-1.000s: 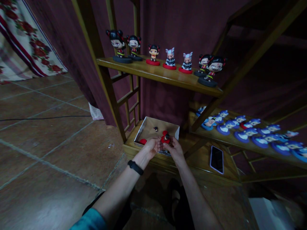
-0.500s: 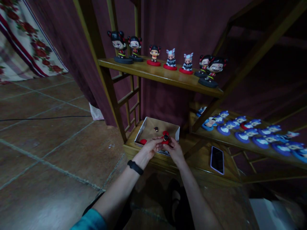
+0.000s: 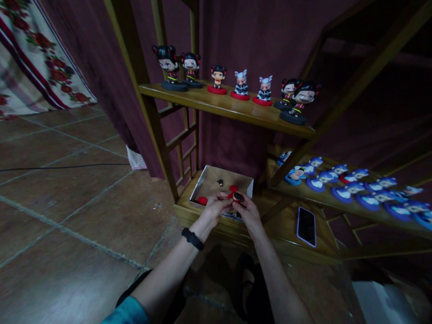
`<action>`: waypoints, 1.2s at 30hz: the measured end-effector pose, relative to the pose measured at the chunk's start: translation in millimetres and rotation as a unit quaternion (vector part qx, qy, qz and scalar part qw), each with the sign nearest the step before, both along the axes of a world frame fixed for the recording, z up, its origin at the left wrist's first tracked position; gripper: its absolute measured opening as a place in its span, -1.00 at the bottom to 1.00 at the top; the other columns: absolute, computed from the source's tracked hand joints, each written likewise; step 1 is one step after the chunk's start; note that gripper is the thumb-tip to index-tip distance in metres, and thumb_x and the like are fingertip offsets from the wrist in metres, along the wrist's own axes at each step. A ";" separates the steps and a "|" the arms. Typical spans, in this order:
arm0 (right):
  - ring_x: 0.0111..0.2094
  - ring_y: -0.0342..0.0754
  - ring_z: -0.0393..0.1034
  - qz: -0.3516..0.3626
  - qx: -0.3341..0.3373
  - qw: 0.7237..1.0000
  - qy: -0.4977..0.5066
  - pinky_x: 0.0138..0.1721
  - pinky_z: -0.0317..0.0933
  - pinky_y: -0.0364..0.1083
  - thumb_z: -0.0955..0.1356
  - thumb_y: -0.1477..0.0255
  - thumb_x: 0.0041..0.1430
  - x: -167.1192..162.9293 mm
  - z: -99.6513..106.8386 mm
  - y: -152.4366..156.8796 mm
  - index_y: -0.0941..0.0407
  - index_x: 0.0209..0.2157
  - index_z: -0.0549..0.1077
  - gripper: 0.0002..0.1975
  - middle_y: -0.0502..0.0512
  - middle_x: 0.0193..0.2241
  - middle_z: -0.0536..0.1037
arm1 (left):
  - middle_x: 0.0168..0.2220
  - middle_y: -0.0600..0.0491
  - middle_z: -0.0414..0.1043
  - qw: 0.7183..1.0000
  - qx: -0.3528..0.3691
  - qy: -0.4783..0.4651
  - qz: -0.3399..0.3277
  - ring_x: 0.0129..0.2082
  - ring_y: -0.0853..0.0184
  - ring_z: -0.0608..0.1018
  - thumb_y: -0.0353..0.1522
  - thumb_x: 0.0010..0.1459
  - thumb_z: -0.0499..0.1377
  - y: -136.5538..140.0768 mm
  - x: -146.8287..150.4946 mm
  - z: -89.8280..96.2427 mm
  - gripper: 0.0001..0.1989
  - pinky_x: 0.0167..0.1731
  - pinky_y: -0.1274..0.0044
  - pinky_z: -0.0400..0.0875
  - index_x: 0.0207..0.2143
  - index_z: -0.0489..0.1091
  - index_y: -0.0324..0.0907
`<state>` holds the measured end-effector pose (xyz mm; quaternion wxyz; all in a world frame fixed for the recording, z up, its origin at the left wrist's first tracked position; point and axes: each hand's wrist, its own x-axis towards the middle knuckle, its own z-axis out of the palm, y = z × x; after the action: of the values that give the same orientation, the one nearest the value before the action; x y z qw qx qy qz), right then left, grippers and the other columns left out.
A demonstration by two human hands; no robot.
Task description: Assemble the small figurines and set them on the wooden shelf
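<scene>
Over the front of a shallow cardboard box (image 3: 206, 176), my two hands meet around a small black-haired figurine (image 3: 237, 196). My right hand (image 3: 249, 210) pinches it from the right. From the other side, the fingers of my left hand (image 3: 216, 209) close on it too, partly hiding it. A bit of red shows beside the figurine; whether it is attached as a base I cannot tell. Inside the box lie a red disc (image 3: 202, 200) at the left, another red disc (image 3: 233, 188) behind the fingers, and a small dark-topped figurine (image 3: 220, 182).
Above, a wooden shelf (image 3: 216, 102) carries several figurines on black or red bases. Blue figurines (image 3: 319, 180) line a lower shelf at right. A phone (image 3: 306, 226) lies on the bottom board. A wooden post (image 3: 148, 117) stands left of the box.
The figurine in my hands has shifted slightly right and down, and less red shows beneath it. My left wrist has moved a little right. The box's contents look the same.
</scene>
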<state>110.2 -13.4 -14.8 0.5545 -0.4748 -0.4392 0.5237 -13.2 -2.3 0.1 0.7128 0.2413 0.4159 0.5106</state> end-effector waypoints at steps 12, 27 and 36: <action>-0.23 -0.06 0.41 -0.003 -0.005 1.000 -0.012 -0.06 0.21 -0.03 0.40 0.40 -0.14 1.8 0.3 0.4 0.07 -0.25 0.47 -0.70 -0.01 -0.29 0.56 | -0.58 0.18 0.33 0.991 0.079 0.106 -0.001 -0.62 0.49 0.43 -0.47 -0.24 0.32 0.9 2.2 -1.6 -0.70 -0.55 0.61 0.37 -0.41 0.30 -0.24; -0.23 -0.05 0.41 -0.010 0.009 1.000 -0.019 -0.09 0.22 -0.03 0.39 0.37 -0.11 0.8 -5.8 2.3 0.07 -0.27 0.48 -0.72 0.00 -0.29 0.56 | -0.60 0.21 0.29 0.981 0.109 0.159 0.023 -0.64 0.47 0.42 -0.45 -0.22 0.29 2.3 5.6 -8.0 -0.70 -0.55 0.56 0.38 -0.41 0.25 -0.24; -0.18 -0.02 0.41 -0.008 -0.003 0.999 0.043 -0.07 0.21 -0.01 0.41 0.38 -0.14 4.0 -2.7 2.1 0.09 -0.23 0.46 -0.66 0.05 -0.25 0.56 | -0.45 0.09 0.43 0.928 0.269 0.244 -0.084 -0.45 0.42 0.45 -0.46 -0.15 0.22 7.3 1.2 -10.8 -0.71 -0.39 0.58 0.33 -0.27 0.39 -0.27</action>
<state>114.2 -11.4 -17.6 0.5756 -0.4572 -0.4093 0.5405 -12.1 5.0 -10.6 0.5382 0.5749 0.4021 0.4670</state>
